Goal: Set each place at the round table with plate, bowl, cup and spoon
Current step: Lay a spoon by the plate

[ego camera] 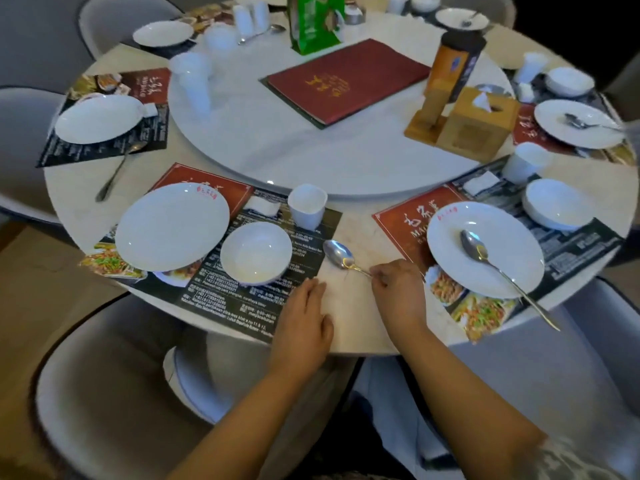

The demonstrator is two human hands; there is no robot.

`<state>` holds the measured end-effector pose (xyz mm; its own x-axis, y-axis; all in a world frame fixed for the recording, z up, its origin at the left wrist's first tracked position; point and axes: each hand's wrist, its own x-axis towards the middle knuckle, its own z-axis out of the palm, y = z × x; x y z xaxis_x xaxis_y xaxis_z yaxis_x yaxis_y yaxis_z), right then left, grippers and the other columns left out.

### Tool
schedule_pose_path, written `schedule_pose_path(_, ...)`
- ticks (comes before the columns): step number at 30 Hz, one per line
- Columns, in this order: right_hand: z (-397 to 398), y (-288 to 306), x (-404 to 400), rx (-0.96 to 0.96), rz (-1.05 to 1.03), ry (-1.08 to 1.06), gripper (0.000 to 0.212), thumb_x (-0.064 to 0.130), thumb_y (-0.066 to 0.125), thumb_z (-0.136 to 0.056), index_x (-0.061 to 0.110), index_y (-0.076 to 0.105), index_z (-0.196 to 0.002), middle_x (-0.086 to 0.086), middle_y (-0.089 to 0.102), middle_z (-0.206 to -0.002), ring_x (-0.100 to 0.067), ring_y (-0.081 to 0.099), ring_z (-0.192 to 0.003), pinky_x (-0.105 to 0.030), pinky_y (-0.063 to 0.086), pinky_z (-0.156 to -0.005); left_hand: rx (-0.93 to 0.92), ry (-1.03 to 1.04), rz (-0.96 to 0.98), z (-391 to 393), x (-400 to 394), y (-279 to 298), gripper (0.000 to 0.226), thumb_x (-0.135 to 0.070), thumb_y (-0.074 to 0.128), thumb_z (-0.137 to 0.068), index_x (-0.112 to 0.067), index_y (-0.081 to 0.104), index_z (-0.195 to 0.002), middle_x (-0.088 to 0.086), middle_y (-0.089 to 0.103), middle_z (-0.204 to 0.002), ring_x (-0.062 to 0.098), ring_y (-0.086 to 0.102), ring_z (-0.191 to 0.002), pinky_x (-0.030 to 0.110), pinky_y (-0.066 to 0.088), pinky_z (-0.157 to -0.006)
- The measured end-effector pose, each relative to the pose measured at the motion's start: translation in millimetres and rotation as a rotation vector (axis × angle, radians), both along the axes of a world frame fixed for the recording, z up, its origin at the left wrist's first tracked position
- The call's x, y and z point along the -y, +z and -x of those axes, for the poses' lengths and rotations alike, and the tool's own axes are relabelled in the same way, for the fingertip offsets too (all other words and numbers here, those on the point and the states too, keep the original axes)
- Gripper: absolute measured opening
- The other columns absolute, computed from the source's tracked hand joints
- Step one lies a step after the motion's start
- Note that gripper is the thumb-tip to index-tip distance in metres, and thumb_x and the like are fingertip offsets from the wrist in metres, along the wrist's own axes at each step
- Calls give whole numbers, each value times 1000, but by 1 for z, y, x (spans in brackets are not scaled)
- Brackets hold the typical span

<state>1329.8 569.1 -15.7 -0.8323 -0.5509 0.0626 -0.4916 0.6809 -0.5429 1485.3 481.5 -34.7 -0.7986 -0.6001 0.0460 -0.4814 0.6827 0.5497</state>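
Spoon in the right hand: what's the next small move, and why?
Probably lay the spoon down just right of the bowl. The right hand pinches its handle, its head over bare table beside the placemat, where plate, bowl and cup already stand.

My right hand (398, 289) pinching spoon (341, 254) handle beside bowl (256, 252), my left hand (304, 317) flat on placemat (221, 299) edge
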Motion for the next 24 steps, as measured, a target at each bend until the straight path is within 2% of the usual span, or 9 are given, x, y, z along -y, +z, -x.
schedule_pose_path(3, -5, -3, -8, -35, -62, 23, 25, 14, 51, -95, 13, 71, -110, -6, 64, -110, -20, 54, -105, -20, 37, -90, 48, 3, 46, -2, -4, -6, 52, -24, 49, -92, -14, 41, -142, 6, 33, -152, 22, 32, -139, 37, 30, -115)
schedule_pose_path(7, -4, 7, -8, -92, -122, 70, 20, 13, 52, -95, 9, 69, -105, -8, 65, -106, -19, 57, -97, -21, 43, -82, 64, -9, 78, -1, -4, -8, 49, -26, 43, -92, -13, 42, -140, 8, 35, -150, 25, 34, -137, 38, 32, -114)
schedule_pose_path(10, 2, 16, -5, 47, -216, 59, 21, 13, 53, -93, 5, 70, -102, -10, 68, -103, -20, 63, -92, -21, 45, -77, 70, -37, 79, -2, -3, -3, 48, -27, 42, -94, -14, 41, -140, 6, 34, -149, 23, 34, -137, 34, 29, -114)
schedule_pose_path(12, 6, 23, -6, 267, -201, 7, 21, 17, 57, -92, 3, 71, -100, -10, 69, -103, -21, 63, -92, -23, 43, -76, 83, -64, -13, -3, 1, 4, 49, -26, 47, -95, -16, 39, -142, 1, 29, -151, 16, 28, -139, 25, 23, -112)
schedule_pose_path(14, 5, 33, -10, 514, -99, -45, 20, 17, 62, -89, 3, 71, -100, -8, 67, -98, -19, 59, -90, -27, 42, -78, 85, -80, -148, -5, 9, 14, 46, -22, 55, -93, -17, 47, -138, -3, 30, -149, 12, 30, -137, 18, 21, -108)
schedule_pose_path(17, -10, 57, -7, 871, 142, -104, 10, 11, 65, -86, 6, 70, -94, -8, 64, -89, -17, 55, -79, -29, 45, -71, 29, -49, -314, -11, 19, 34, 27, -16, 56, -93, -18, 66, -117, -2, 55, -129, 9, 51, -116, 11, 32, -95)
schedule_pose_path(19, -23, 68, 6, 952, 198, -67, 9, 10, 67, -85, 9, 70, -93, -8, 66, -90, -18, 56, -80, -28, 44, -68, -79, 37, -506, -20, 22, 48, 21, -21, 52, -96, -19, 69, -109, -1, 68, -112, 8, 63, -99, 16, 45, -88)
schedule_pose_path(21, -39, 76, 27, 996, 271, -36, 9, 6, 67, -82, 10, 70, -90, -7, 66, -84, -17, 54, -76, -27, 42, -64, -176, 124, -755, -30, 25, 63, 24, -26, 47, -100, -16, 68, -107, 3, 72, -103, 14, 69, -90, 28, 55, -84)
schedule_pose_path(24, -62, 84, 63, 1022, 358, -21, 8, 5, 68, -80, 12, 71, -81, -5, 66, -78, -17, 53, -73, -25, 38, -58, -207, 218, -836, -47, 42, 79, 29, -30, 42, -101, -13, 65, -108, 6, 71, -96, 16, 69, -88, 31, 56, -79)
